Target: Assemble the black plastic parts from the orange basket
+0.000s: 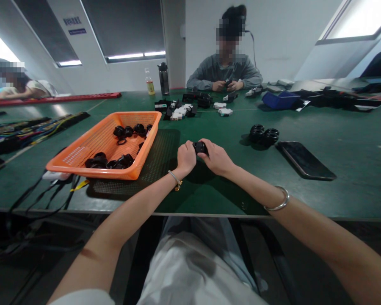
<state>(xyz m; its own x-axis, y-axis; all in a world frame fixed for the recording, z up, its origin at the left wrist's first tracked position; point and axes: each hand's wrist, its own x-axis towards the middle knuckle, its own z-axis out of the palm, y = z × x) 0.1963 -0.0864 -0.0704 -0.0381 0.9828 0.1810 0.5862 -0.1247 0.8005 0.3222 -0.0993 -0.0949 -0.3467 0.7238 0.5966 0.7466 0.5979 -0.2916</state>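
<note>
A black cylindrical part (200, 147) is clamped between left hand (186, 156) and right hand (217, 157); probably light, stiff and slick, it is best gripped by its sides.

A pale short-sleeved shirt (187, 269) is worn with light blue trousers (231, 239). The left wrist (169, 183) is fitted with a thin bracelet (174, 176) bearing gold-coloured charms (178, 185); the right forearm (257, 185) is encircled by a smooth silver-coloured bangle (285, 202).

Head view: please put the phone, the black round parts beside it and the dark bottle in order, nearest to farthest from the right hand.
1. Black round parts, right of the right hand.
2. Phone, farther right.
3. Dark bottle, far side of the table.
</note>
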